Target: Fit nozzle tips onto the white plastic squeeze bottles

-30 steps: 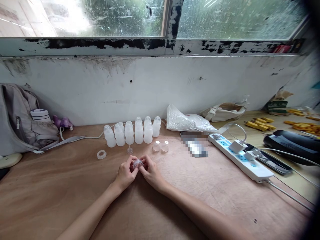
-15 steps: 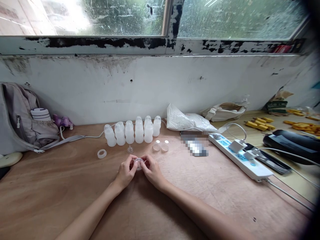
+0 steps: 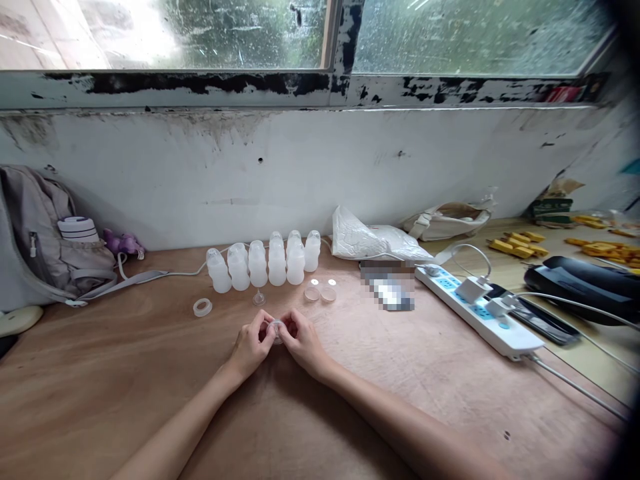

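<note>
Clear plastic at the fingertips: pinching a small ring (image 3: 277,323) between left hand (image 3: 249,343) and right hand (image 3: 304,342), gripping opposite edges, likely for steadiness, working in front of the bottles (image 3: 257,267).

Bare tabletop (image 3: 400,373) right of hands (image 3: 277,337); bottle cluster (image 3: 267,263) blocks way toward wall (image 3: 300,180).

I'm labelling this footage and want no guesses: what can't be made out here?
All in the head view:
Clear piece: full shape, hidden by the fingers of the left hand and right hand.
Item beside the power strip: pixelated patch.
Backpack: cut off by the left edge.
Far-right yellow pieces: blurred, too small to count.
</note>
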Tool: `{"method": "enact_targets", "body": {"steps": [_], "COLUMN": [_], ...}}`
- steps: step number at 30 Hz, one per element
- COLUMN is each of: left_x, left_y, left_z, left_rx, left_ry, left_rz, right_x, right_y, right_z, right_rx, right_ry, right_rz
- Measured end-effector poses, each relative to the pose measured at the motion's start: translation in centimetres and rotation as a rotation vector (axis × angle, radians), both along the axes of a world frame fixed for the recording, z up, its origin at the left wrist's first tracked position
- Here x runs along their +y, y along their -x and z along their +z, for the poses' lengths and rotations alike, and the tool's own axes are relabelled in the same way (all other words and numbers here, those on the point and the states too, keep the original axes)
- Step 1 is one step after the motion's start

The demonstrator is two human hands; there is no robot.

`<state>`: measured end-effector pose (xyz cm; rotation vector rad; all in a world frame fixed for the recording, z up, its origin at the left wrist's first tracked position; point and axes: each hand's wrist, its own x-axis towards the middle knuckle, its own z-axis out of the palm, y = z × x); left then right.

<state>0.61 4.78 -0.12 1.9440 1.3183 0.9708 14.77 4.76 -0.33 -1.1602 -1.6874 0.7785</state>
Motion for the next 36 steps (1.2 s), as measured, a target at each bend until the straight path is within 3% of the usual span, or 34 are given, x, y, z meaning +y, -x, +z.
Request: {"method": "enact_targets", "body": {"steps": [11,36], "left_x": [0.07,0.08], "left_y": [-0.06,-0.02], "left_z": [0.13,-0.44], "left_rx": [-0.109,0.111], "left_ry": [0.005,-0.069], "left_rz": [0.022,0.065], "right_x": [0.49,0.15], "right_y": [0.00,0.16], "right_z": [-0.82,-0.52], "right_rx": [0.125,0.112], "right_ry": [0.015,0.066], "right_rz": [0.042,0.050]}}
